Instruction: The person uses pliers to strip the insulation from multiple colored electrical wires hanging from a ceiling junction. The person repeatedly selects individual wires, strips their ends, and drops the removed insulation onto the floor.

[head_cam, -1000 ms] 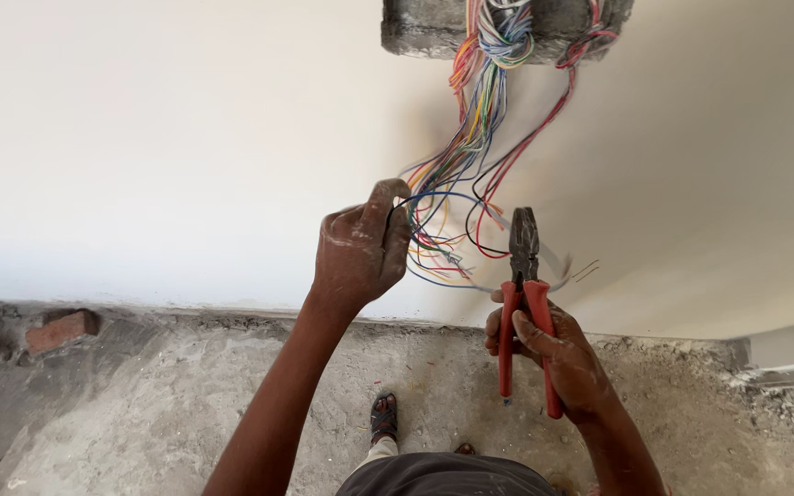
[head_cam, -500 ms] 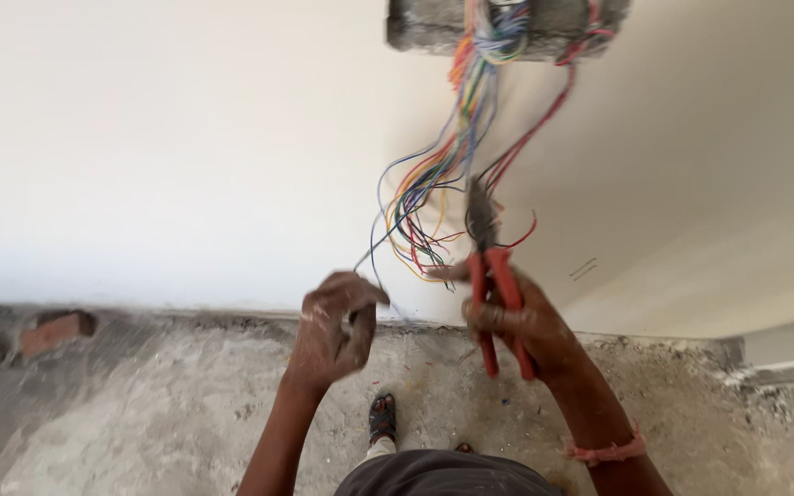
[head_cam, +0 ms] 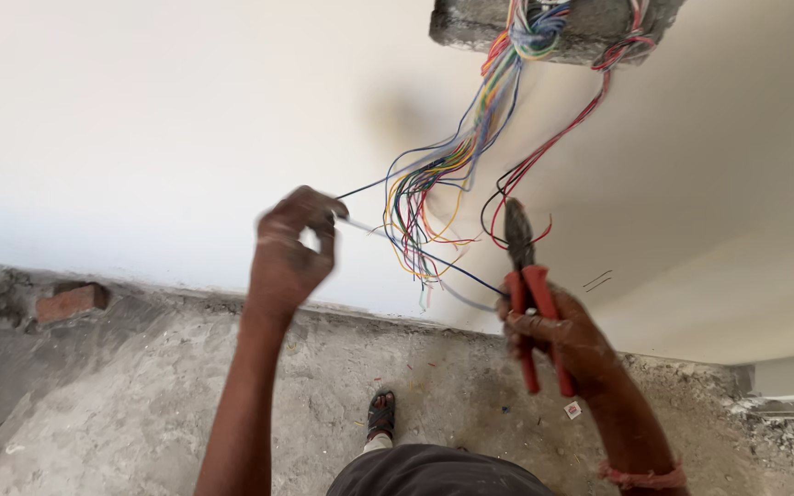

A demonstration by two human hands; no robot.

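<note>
1. Nearest the camera, the person's dark clothing and a sandalled foot (head_cam: 380, 413) show at the bottom edge, standing on the rough grey concrete floor (head_cam: 121, 404)
2. Since half a second ago the left hand (head_cam: 291, 248) has risen from low near the floor line and drawn out to the left, and it is blurred with motion; a second ago it was up in the wires beside the pliers
3. The right hand (head_cam: 567, 342) has changed little since half a second ago, though then the tips of the pliers (head_cam: 527, 285) were among the wires and now they point up just to the right of them
4. The left hand is pinched shut on a thin pale wire (head_cam: 360, 225), which runs from its fingers rightward toward the bundle
5. The right hand is clenched around the red handles of the pliers, whose dark head stands upright; whether the tips are parted cannot be told
6. A dark blue wire (head_cam: 457, 268) crosses from the bundle down to the right hand, reaching it at the handles
7. The bundle of coloured wires (head_cam: 434, 184) hangs between the two hands and above them, against the white wall (head_cam: 140, 119)
8. Farthest, at the top, a rough grey box (head_cam: 590, 23) set in the wall holds the upper ends of the wires: the many-coloured bunch on its left, red and black wires (head_cam: 553, 147) on its right
9. A brick piece (head_cam: 71, 301) lies at the far left where floor meets wall
</note>
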